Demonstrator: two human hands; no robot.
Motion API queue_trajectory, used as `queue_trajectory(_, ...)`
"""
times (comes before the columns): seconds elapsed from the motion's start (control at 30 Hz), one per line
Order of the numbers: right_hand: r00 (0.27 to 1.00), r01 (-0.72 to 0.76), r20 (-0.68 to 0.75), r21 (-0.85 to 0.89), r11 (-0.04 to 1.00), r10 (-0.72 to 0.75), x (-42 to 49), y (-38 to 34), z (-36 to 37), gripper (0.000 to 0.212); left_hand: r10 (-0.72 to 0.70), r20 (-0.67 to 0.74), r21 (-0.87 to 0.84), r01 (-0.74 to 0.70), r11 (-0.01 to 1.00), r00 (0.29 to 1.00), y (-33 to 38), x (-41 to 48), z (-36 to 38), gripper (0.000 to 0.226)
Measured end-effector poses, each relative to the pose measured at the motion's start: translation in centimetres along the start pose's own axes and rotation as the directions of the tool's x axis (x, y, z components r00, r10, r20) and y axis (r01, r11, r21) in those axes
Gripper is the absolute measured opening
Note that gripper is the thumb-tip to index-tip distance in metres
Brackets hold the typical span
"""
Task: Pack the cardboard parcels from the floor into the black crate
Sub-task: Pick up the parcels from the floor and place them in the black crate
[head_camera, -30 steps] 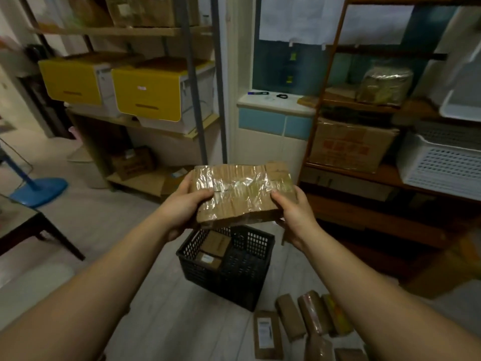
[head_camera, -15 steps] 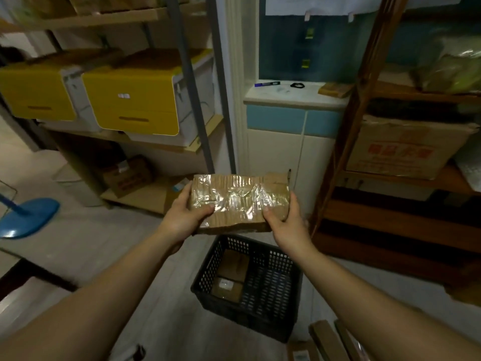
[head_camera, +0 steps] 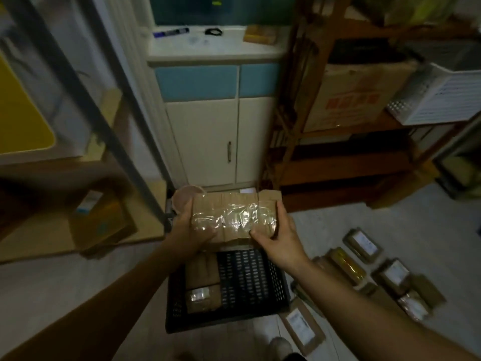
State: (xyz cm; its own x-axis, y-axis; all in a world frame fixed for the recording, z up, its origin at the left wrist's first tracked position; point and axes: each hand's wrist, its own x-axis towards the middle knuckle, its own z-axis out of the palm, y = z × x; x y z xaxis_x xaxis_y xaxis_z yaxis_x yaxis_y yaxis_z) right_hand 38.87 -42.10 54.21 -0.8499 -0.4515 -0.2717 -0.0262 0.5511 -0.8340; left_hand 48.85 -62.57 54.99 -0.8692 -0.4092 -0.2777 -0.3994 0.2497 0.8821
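Head view: left hand (head_camera: 190, 230) and right hand (head_camera: 279, 243) hold the taped parcel (head_camera: 234, 217) over the black crate (head_camera: 221, 321); its shiny tape could slip from their grip.

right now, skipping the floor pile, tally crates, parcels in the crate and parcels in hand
black crate: 1
parcels inside it, far one and near one: 2
held parcel, in left hand and right hand: 1
total: 4
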Motion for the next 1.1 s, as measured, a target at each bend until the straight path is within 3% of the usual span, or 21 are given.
queue_trajectory(0.1,0.998,-0.055,0.011,-0.018,0.998,0.056,3.4,3.5,2.5,0.097,0.038,0.074,-0.015,-0.037,0.999,0.997,-4.8,3.1,1.7,0.074)
queue_trajectory(0.27,0.993,-0.104,0.046,-0.053,0.993,0.106,9.7,14.1,8.4,0.095,-0.039,0.106,-0.046,0.044,0.998,0.994,-16.1,8.5,6.3,0.113)
queue_trajectory(0.5,0.991,-0.115,0.069,-0.034,0.993,0.117,17.7,31.2,16.7,0.093,-0.017,0.126,0.016,0.015,1.000,0.992,-35.9,16.1,15.5,0.138)
queue_trajectory(0.67,0.996,-0.078,0.035,-0.044,0.996,0.080,20.9,41.3,22.2,0.094,0.000,0.056,0.361,-0.020,0.933,0.998,-44.3,19.6,19.8,0.125)
queue_trajectory(0.83,0.996,-0.060,0.064,-0.068,0.996,0.064,24.1,45.7,24.7,0.091,0.013,0.059,0.608,-0.047,0.792,0.998,-48.4,22.6,21.6,0.118)
queue_trajectory(0.97,0.992,-0.110,0.060,-0.054,0.992,0.114,26.0,45.8,24.4,0.094,-0.142,0.137,0.547,0.045,0.836,0.980,-48.7,24.5,22.4,0.125)
queue_trajectory(1.1,0.970,-0.224,0.083,-0.044,0.974,0.227,27.3,47.1,25.1,0.103,-0.196,0.055,0.577,0.129,0.806,0.979,-49.6,25.4,25.2,0.121)
